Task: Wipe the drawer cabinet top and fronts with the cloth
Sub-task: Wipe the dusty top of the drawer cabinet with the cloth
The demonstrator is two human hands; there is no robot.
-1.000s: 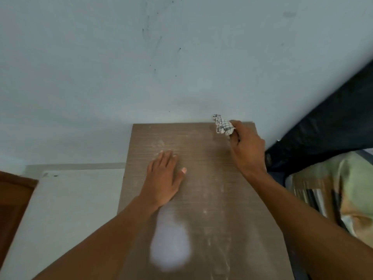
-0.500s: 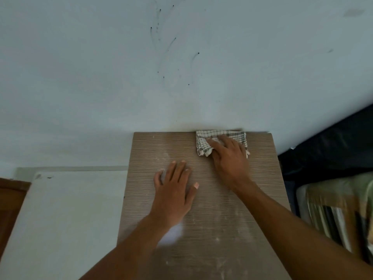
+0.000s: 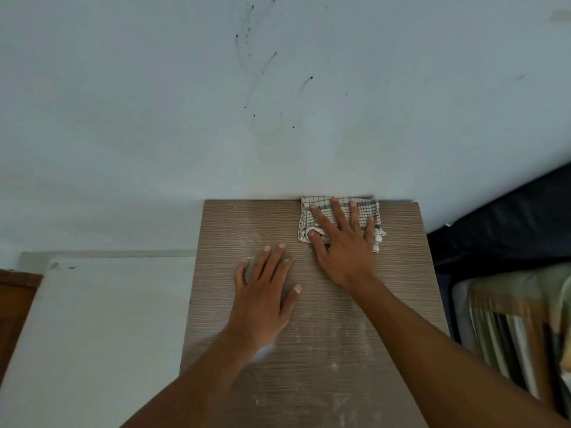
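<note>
Spread fingers (image 3: 338, 213) of the right hand (image 3: 343, 245) press a checked cloth (image 3: 340, 222) flat at the upper right of the dusty wood-grain cabinet top (image 3: 312, 335), the left hand (image 3: 262, 295) lies flat and empty mid-frame, and a scuffed pale wall (image 3: 185, 103) fills the upper frame.

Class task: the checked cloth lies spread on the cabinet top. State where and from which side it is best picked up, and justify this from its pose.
Pinch the cloth at its loose right-hand corner, coming from above on the right. That corner lies free and slightly rumpled beyond the right hand, whose flat palm pins the middle; the far edge abuts the wall.
</note>
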